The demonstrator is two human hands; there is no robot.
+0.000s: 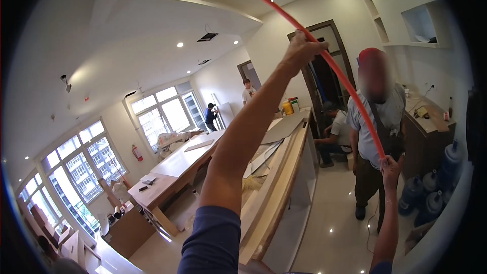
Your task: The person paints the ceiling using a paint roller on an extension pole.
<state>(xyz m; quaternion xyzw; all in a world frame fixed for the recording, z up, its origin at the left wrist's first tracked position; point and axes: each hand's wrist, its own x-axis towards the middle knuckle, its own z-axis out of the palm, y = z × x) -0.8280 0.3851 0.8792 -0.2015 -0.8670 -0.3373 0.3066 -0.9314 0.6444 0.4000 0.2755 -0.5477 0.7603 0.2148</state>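
A long, thin red-orange tube arcs from the ceiling at the top centre down to the right. My left hand is raised against its middle, with the thumb on the tube's right side and the fingers behind it. Lower down at the right, my right hand grips the tube's bottom end. The top end reaches up close to a ceiling light. Between my hands the tube passes in front of a person in a red cap, who stands facing me.
A long wooden counter frame runs ahead at the centre, with a worktable left of it. Blue water bottles stand at the right. A crouching person is by the doorway; two more people are farther back.
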